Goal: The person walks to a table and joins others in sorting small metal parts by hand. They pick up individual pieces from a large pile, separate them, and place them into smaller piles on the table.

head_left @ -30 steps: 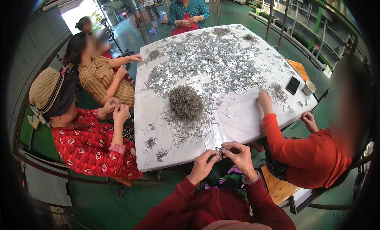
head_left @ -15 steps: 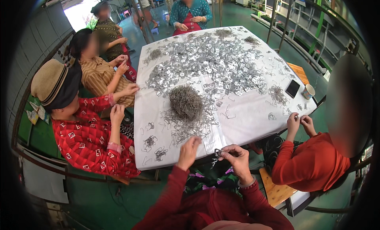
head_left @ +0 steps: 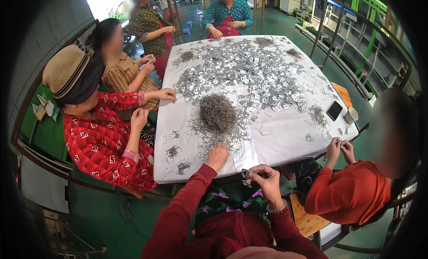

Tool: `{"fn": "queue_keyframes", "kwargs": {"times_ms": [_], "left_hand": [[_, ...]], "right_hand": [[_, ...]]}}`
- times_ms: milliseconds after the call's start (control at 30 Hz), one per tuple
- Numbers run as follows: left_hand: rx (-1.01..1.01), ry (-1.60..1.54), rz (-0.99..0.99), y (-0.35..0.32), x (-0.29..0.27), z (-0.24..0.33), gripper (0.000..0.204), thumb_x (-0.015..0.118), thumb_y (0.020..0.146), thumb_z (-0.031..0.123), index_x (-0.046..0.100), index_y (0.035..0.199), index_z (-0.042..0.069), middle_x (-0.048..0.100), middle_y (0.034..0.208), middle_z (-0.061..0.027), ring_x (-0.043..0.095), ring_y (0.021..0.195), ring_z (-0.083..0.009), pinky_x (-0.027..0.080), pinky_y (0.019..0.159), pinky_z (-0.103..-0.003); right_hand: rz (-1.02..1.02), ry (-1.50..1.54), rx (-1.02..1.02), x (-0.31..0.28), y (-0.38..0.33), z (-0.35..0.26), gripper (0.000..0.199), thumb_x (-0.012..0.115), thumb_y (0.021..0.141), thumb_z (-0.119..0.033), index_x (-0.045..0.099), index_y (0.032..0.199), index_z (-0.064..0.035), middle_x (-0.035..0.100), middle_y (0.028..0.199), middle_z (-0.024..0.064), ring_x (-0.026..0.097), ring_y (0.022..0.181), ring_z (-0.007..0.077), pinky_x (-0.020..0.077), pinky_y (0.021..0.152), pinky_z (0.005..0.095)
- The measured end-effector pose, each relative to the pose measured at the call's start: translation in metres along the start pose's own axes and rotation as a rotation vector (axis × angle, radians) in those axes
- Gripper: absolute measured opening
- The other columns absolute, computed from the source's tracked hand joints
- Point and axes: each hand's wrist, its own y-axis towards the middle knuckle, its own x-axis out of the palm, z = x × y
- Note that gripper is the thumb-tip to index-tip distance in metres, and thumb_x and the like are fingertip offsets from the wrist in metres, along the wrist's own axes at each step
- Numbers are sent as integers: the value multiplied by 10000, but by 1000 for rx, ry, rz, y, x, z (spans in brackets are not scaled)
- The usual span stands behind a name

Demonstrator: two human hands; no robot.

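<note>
My right hand [head_left: 266, 179] is at the table's near edge, with thumb and fingers pinching small dark metal clips [head_left: 245, 174]; shiny bits dangle below them. My left hand [head_left: 217, 157] rests at the near fringe of the loose bent wire pieces [head_left: 209, 135], its fingers curled together. What its fingertips hold, if anything, is hidden. Just beyond rises a dense grey ball-shaped heap of bent wires [head_left: 218, 114]. Farther back spreads a wide pile of small silvery metal plates [head_left: 249, 74].
A white-covered table [head_left: 290, 141] carries it all. Small wire bundles [head_left: 183, 167] lie at its near left. A phone [head_left: 334, 110] and a paper cup [head_left: 351, 115] stand at the right. Co-workers sit left and right; others are at the far side.
My left hand has moved forward onto the edge of the loose wires, its fingers drawn in. My right hand still pinches the clips. The left co-worker's hand reaches farther over the table.
</note>
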Motion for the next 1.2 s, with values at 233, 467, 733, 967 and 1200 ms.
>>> {"fn": "queue_keyframes", "kwargs": {"times_ms": [233,467,733,967,1200], "left_hand": [[139,-306,241,3,-49,-4,138,499,893,74,597,934,-15,612,860,-186,614,761,-328,497,669,-409],[-107,-1170,-198,-40,-101,70,118,614,860,20,619,945,-61,656,813,-81,627,689,-98,516,650,-218],[114,-1072,-195,-37,-87,83,100,645,828,37,638,905,-27,619,1006,-91,593,942,-160,470,839,-275],[185,-916,-23,-46,-74,95,97,663,788,27,626,869,-9,605,996,-91,597,925,-207,480,800,-302],[156,-849,49,-54,-63,100,116,601,851,25,584,962,-2,641,943,-97,630,864,-203,499,745,-312]], "right_hand": [[24,-4,-28,-1,0,1,87,630,792,81,621,878,68,651,768,100,643,659,160,518,635,252],[65,-40,13,-14,5,25,77,633,796,61,622,873,59,643,759,78,609,653,124,493,648,239],[196,0,-13,-15,3,21,88,636,801,59,612,886,66,632,755,84,600,628,127,493,603,241],[270,10,-36,-16,2,25,109,631,795,81,609,902,72,645,792,101,617,645,134,507,605,232],[119,-78,-55,-25,6,28,125,637,794,90,621,916,68,651,839,111,630,674,148,525,627,241]]}}
